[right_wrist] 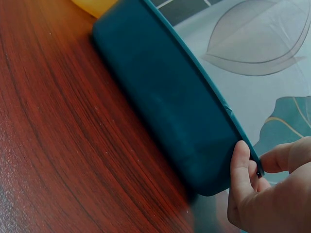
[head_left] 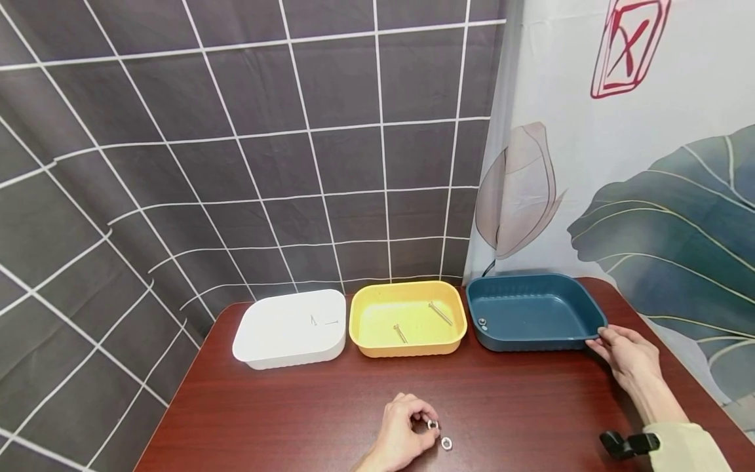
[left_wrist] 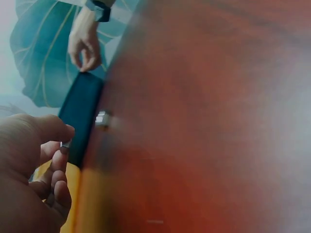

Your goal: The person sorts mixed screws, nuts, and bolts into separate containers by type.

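Between thumb and fingers, my left hand (head_left: 402, 429) pinches a small metal nut (head_left: 433, 425) just above the table. A second nut (head_left: 446, 444) lies on the wood beside those fingertips; the left wrist view shows this loose nut (left_wrist: 102, 119) past the thumb. At the right, my right hand (head_left: 631, 357) grips the near right corner of the blue tray (head_left: 537, 344), thumb and fingers on either side of its rim in the right wrist view. Inside the blue tray, near its left end, sit small nuts (head_left: 482, 322).
Left of the blue tray stands a yellow tray (head_left: 407, 351) holding two bolts (head_left: 440, 313). Farther left, a white tray (head_left: 289, 359) contains two thin screws (head_left: 313, 320). All three trays line the back of the reddish wooden table (head_left: 283, 419), before a hanging grid-patterned cloth (head_left: 348, 157).
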`<state>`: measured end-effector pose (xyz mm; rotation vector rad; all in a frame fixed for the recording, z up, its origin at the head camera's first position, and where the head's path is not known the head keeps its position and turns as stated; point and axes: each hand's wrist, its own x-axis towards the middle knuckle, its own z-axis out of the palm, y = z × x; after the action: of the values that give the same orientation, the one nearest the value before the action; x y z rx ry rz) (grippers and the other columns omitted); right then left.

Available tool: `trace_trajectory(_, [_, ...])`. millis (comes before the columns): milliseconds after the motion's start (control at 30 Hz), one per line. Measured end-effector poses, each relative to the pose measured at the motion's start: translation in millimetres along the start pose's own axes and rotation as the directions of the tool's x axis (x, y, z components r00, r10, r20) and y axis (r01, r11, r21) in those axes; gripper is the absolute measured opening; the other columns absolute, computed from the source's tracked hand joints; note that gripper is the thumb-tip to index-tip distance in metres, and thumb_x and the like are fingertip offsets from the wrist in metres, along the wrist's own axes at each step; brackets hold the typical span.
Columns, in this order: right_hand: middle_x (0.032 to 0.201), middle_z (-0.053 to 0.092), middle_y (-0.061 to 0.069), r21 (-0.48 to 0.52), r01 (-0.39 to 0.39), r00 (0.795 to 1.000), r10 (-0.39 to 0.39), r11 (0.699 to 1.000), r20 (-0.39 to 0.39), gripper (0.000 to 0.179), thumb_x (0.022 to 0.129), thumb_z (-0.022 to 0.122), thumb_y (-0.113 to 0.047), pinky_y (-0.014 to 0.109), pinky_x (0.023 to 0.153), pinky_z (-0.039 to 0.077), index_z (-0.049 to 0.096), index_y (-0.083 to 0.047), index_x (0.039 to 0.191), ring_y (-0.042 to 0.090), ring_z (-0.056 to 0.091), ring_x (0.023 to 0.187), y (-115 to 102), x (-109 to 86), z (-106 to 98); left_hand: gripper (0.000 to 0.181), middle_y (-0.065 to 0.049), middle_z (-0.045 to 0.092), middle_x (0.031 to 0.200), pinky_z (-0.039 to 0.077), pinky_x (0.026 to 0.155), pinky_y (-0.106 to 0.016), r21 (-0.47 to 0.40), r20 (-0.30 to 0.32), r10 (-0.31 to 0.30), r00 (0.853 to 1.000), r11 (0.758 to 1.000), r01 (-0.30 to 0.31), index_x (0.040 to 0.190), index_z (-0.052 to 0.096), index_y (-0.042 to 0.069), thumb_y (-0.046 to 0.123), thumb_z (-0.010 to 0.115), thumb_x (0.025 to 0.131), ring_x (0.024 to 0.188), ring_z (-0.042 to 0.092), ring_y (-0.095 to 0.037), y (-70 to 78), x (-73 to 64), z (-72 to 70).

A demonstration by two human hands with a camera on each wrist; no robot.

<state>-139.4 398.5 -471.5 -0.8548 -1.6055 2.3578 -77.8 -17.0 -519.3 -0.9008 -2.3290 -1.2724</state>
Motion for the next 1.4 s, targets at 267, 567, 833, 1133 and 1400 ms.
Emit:
trace_trajectory(267, [0.08, 0.056, -0.004, 0.004, 0.001, 1.0, -0.001, 1.0, -0.011, 0.025, 0.097, 0.066, -0.012, 0.025, 0.066, 0.063, 0.049, -0.007, 0.115, 0.011, 0.069, 0.063, 0, 1.2, -1, 0.021, 0.009, 0.063, 0.074, 0.042, 0.065, -0.012, -0.028, 0.017, -0.063, 0.998, 0.998, 0.064, 0.082, 0.073, 0.014, 0.002, 0.083, 0.069, 0.07, 0.049, -0.002, 8.4, 42.5, -6.7])
trace_trajectory(567, [0.078, 0.056, -0.006, -0.01, 0.004, 1.0, -0.004, 1.0, -0.004, 0.023, 0.098, 0.063, -0.011, 0.026, 0.065, 0.063, 0.048, -0.007, 0.115, 0.01, 0.068, 0.063, 4, 1.8, 1, 0.013, 0.004, 0.067, 0.079, 0.047, 0.068, -0.014, -0.079, -0.028, -0.151, 0.988, 0.986, 0.148, 0.085, 0.075, 0.009, 0.004, 0.081, 0.075, 0.076, 0.057, -0.007, 10.1, 95.9, -6.0])
trace_trajectory(833, [0.08, 0.057, -0.005, 0.006, 0.006, 1.0, -0.006, 1.0, -0.006, 0.021, 0.097, 0.065, -0.011, 0.026, 0.065, 0.063, 0.051, -0.008, 0.113, 0.011, 0.068, 0.063, 2, 1.6, 0, 0.01, 0.005, 0.068, 0.081, 0.047, 0.069, -0.015, -0.06, -0.036, -0.141, 0.989, 0.989, 0.138, 0.086, 0.076, 0.01, 0.009, 0.082, 0.078, 0.078, 0.057, -0.011, 12.6, 133.6, 7.1])
trace_trajectory(1133, [0.076, 0.058, -0.004, -0.003, 0.021, 1.0, -0.021, 1.0, 0.002, 0.014, 0.099, 0.058, -0.007, 0.026, 0.064, 0.063, 0.05, -0.008, 0.11, 0.011, 0.067, 0.062, 1, 0.7, 0, 0.009, 0.006, 0.068, 0.081, 0.046, 0.07, -0.012, -0.046, -0.023, -0.132, 0.991, 0.99, 0.13, 0.086, 0.076, 0.009, 0.008, 0.082, 0.079, 0.078, 0.062, -0.015, 17.9, 156.6, 31.6])
trace_trajectory(1400, [0.076, 0.058, -0.004, -0.024, 0.009, 1.0, -0.009, 1.0, -0.014, 0.017, 0.1, 0.056, -0.005, 0.026, 0.065, 0.063, 0.049, -0.005, 0.115, 0.01, 0.067, 0.062, -1, -0.5, 2, 0.009, 0.008, 0.065, 0.074, 0.043, 0.07, -0.013, -0.017, 0.031, -0.155, 0.987, 0.988, 0.156, 0.084, 0.075, 0.01, 0.01, 0.082, 0.078, 0.071, 0.056, -0.006, 17.0, 172.1, 52.3])
